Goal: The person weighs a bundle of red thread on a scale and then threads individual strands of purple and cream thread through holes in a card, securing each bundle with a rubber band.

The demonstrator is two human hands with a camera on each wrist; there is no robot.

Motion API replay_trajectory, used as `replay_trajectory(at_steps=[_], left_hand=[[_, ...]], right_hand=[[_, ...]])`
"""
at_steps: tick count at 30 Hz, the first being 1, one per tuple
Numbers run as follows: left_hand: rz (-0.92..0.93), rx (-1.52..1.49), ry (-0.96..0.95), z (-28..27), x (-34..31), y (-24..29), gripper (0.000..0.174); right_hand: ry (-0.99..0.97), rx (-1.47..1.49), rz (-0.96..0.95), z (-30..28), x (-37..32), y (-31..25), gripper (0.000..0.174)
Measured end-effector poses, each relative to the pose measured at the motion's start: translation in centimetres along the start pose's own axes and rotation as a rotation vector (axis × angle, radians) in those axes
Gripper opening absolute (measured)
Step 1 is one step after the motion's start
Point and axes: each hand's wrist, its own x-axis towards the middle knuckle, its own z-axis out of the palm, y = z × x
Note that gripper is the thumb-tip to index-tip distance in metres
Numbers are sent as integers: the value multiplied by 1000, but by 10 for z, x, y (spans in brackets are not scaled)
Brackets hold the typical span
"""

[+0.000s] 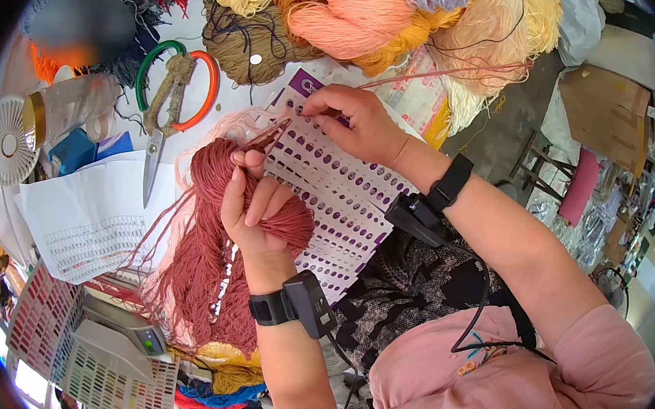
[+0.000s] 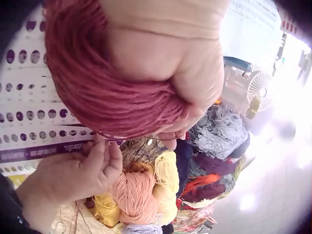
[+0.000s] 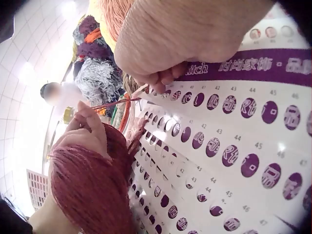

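Note:
My left hand point(image 1: 252, 200) holds a thick dusty-red skein of thread point(image 1: 214, 172) in its palm. Its thumb and forefinger pinch a few strands point(image 3: 119, 103) that stretch to the end of a white and purple hole-punched card point(image 1: 342, 191). At that end, the fingers of my right hand point(image 1: 359, 122) curl in and pinch the card's edge, thumb against fingertips; I cannot tell whether a strand lies between them. In the right wrist view, numbered oval holes run in rows down the card. Loose ends of the skein hang over the table.
Orange-handled scissors point(image 1: 157, 170) lie left of the hands, beside a printed sheet point(image 1: 93, 227) and a small white fan point(image 1: 10, 140). Peach skeins point(image 1: 361, 16) and an olive skein point(image 1: 245, 43) are heaped at the back. Colour sample boards point(image 1: 116, 382) stand at lower left.

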Motion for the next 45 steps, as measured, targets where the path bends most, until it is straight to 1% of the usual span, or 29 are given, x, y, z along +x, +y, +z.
replay_trajectory(at_steps=[2, 5, 8, 9, 10, 11, 12, 13, 15, 16, 17, 19, 21, 22, 23, 25, 26, 28, 29, 30, 33, 35, 36, 37, 39, 41, 42, 43, 45], left_hand=[[-17, 8, -67, -5, 2, 1, 31], [-135, 363, 14, 13, 11, -12, 29], [-209, 1118, 195, 19, 28, -28, 35], [-233, 1366, 254, 20, 31, -31, 38], [-207, 1392, 252, 21, 31, -31, 39], [-133, 1385, 375, 25, 29, -27, 36], [-61, 1375, 496, 39, 21, -20, 33], [8, 1364, 615, 47, 12, -11, 31], [-9, 1126, 676, 45, -21, 39, 24], [151, 1054, 739, 44, -40, 60, 17], [315, 976, 796, 40, -61, 84, 15], [293, 698, 450, 10, -109, 160, 14], [404, 714, 536, 20, -131, 176, 17], [386, 716, 448, 22, -138, 181, 14], [455, 609, 546, 24, -145, 185, 15], [606, 380, 731, 44, -154, 183, 22], [593, 330, 649, 46, -172, 190, 30], [614, 333, 554, 52, -223, 199, 29], [630, 335, 516, 56, -254, 198, 29], [717, 378, 544, 65, -286, 192, 28], [790, 322, 417, 97, -390, 162, 27], [886, 348, 437, 118, -467, 144, 27], [983, 380, 496, 127, -506, 134, 26], [1174, 384, 636, 143, -531, 119, 25], [1313, 503, 659, 150, -613, 107, 24], [1471, 431, 594, 166, -659, 86, 24], [1429, 396, 478, 169, -677, 78, 24], [1480, 393, 547, 180, -676, 64, 24], [1400, 453, 454, 185, -669, 38, 26]], right_hand=[[30, 73, -14, 1, 0, -1, 16], [95, 182, -1, 0, -1, -2, 15], [17, 272, 161, -3, -1, -1, 15], [26, 187, 84, -2, -2, 1, 16], [36, 101, 5, 1, -2, 3, 18], [47, 12, -74, 3, -2, 5, 20], [109, -153, -250, 8, -3, 7, 27], [101, -234, -272, 10, -5, 6, 30], [85, -386, -315, 13, -7, 4, 35], [71, -483, -321, 13, -7, 3, 39], [50, -528, -324, 14, -7, 3, 39], [8, -622, -336, 14, -6, 3, 40], [1, -639, -326, 15, -7, 2, 41], [-6, -647, -327, 15, -7, 1, 41], [-11, -669, -325, 16, -7, -1, 41], [-24, -702, -337, 18, -7, 0, 42], [-37, -697, -345, 18, -6, 0, 44], [-58, -753, -338, 19, -4, 0, 45], [-76, -776, -338, 20, -4, 0, 46], [-74, -780, -346, 21, -5, 1, 47], [-64, -805, -393, 24, -4, 5, 48], [-78, -759, -408, 24, -5, 6, 48], [-87, -752, -419, 24, -5, 7, 48], [-95, -753, -431, 23, -4, 5, 48], [-139, -773, -400, 21, -4, -7, 49], [-206, -797, -370, 18, -5, -16, 50], [-256, -790, -353, 14, -3, -12, 53], [-303, -786, -332, 14, -1, -11, 57], [-363, -782, -276, 16, -1, -29, 64]])
